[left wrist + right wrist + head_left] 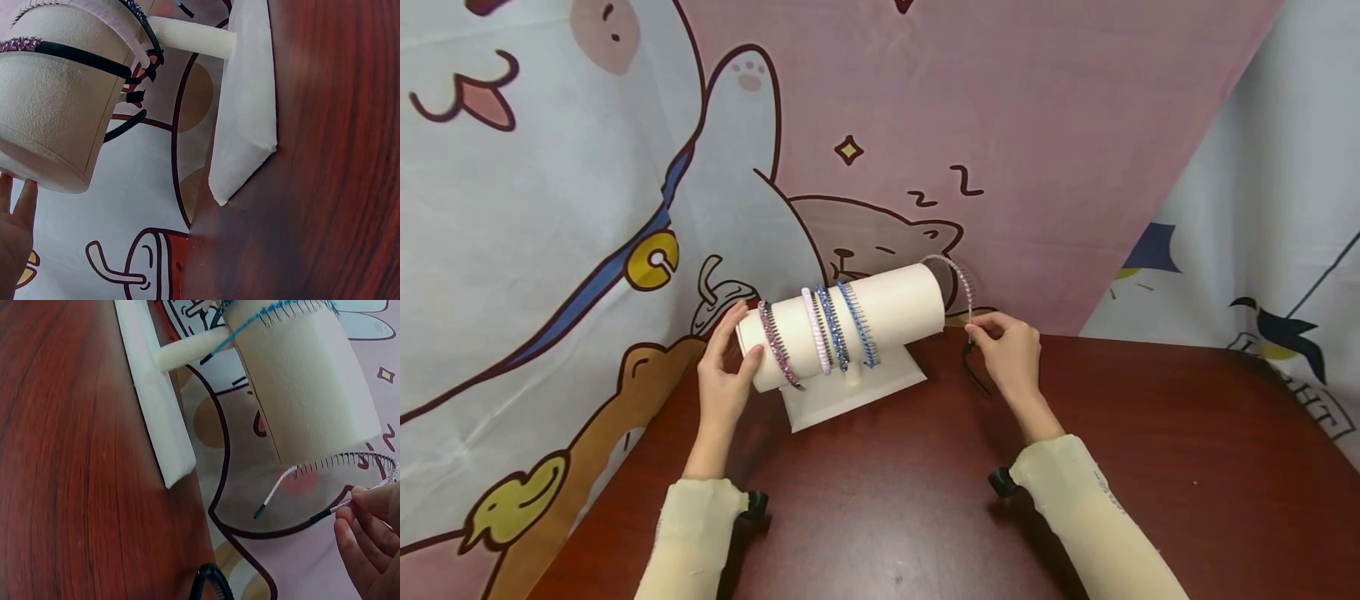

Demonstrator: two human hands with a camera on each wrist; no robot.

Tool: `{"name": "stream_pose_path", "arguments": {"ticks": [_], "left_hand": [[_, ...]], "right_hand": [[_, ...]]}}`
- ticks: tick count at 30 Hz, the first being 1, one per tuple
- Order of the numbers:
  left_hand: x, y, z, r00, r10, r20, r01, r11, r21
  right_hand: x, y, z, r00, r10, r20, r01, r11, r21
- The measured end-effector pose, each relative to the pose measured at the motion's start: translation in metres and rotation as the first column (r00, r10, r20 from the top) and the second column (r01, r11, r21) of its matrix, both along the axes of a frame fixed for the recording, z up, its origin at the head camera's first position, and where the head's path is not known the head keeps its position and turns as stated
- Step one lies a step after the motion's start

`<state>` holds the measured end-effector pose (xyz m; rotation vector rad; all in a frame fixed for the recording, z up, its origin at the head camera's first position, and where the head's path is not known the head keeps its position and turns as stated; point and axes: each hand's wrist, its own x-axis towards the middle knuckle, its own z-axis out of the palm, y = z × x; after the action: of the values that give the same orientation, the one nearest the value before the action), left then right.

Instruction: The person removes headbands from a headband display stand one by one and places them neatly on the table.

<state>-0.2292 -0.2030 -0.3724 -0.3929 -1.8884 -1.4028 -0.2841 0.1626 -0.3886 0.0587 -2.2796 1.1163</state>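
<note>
Pink headband pinched beside the end of a cream display roll

A cartoon-printed cloth backdrop [1037, 125] fills the rear, in front of it a reddish-brown table [887, 517]. On the table stands a cream display roll [898, 304], lying crosswise and tilted up toward the right, its post [190, 36] joining a flat base [850, 396].

The left hand [724, 379] touches the roll's left end, thumb apart from its fairly straight fingers. The right hand [1011, 354] is closed at the fingertips — thumb and fingers clamped on one leg of a pink headband [966, 282], near its dark tip. That headband arches just off the roll's right end, toothed along its inner side.

Four more sit around the roll, left to right: a dark-pink glittery band [774, 346], a pale-pink band [815, 329], a dark-blue band [830, 323] and a brighter blue band [854, 321] — all toward the left and middle, the right part bare.
</note>
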Motion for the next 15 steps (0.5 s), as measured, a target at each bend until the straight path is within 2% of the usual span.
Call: {"name": "stream_pose_path", "arguments": {"ticks": [15], "left_hand": [[-0.002,-0.001,-0.001,1.0,-0.017,0.002,0.017,1.0,0.01]], "right_hand": [[0.004,0.037,-0.004,0.996,-0.084,-0.007,0.084,0.996,0.037]]}}
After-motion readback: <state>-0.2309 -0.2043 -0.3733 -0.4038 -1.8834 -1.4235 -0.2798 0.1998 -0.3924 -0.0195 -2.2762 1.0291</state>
